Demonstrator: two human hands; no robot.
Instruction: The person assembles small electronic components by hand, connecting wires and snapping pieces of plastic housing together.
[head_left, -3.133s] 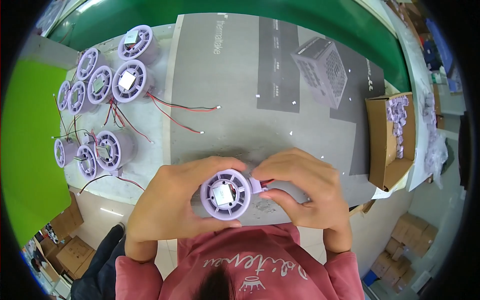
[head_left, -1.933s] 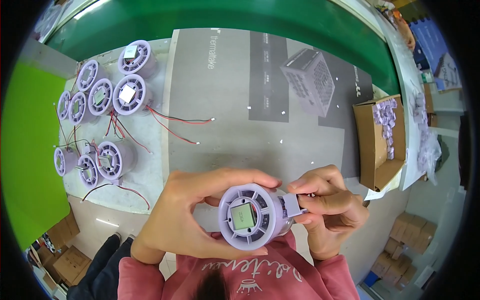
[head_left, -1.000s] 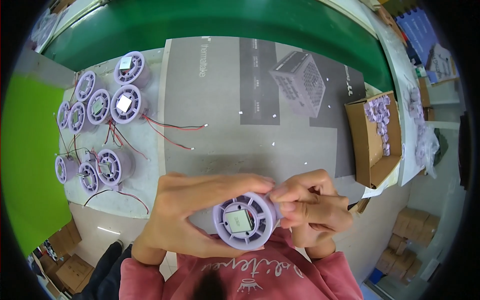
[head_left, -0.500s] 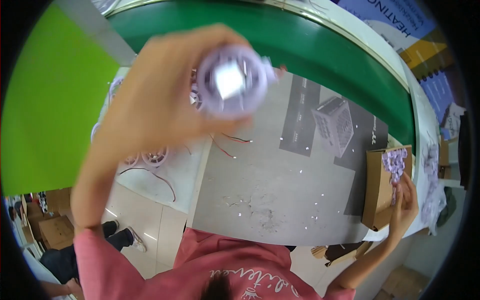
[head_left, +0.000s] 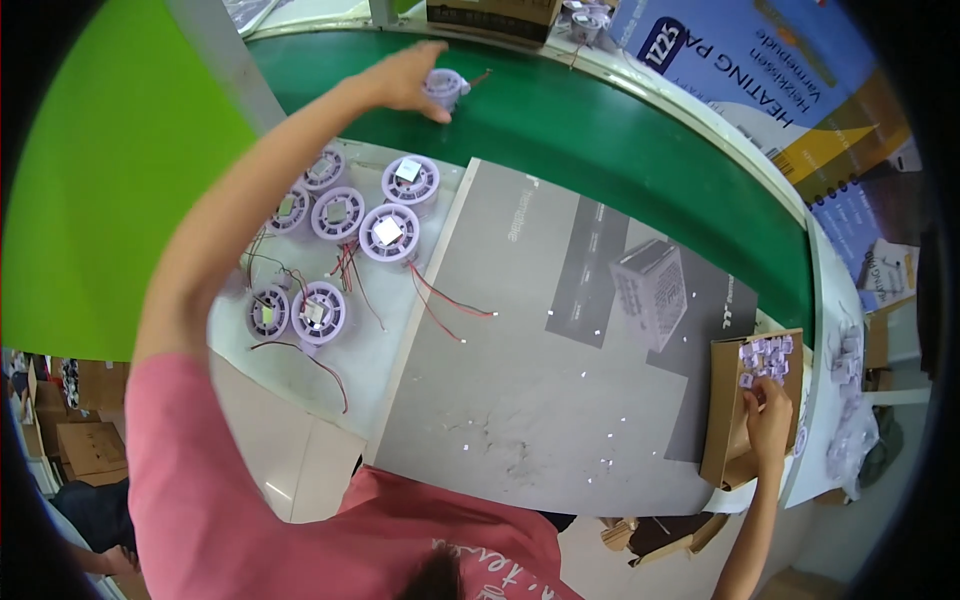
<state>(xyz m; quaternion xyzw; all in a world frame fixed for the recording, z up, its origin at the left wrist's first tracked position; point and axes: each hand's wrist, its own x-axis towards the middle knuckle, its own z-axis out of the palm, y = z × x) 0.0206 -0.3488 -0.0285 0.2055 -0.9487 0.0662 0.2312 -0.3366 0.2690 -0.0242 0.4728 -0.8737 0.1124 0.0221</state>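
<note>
My left hand (head_left: 408, 80) reaches out over the green conveyor belt. Its thumb and fingers are spread around a round lilac fan housing (head_left: 443, 88), with a visible gap between fingertips and rim. A short reddish wire sticks out from the housing. On the far right, my right hand (head_left: 768, 412) dips into a cardboard box (head_left: 728, 425). There its fingers are pinched at a small lilac plastic piece (head_left: 748, 380), beside a heap of similar pieces (head_left: 768, 353); the fingertips partly hide it.
Several lilac fan housings (head_left: 389, 232) with red and black wires stand on the white surface (head_left: 370, 375) at left. A grey printed board (head_left: 520, 350) with white specks covers the middle. Beyond it runs the green belt (head_left: 640, 150). A green panel (head_left: 90, 200) rises at left; clear plastic bags (head_left: 850, 430) lie far right.
My left hand has carried the fan housing from close to the camera out to the belt, and its fingers have spread. My right hand stays at the box, fingers now curled at the pieces.
</note>
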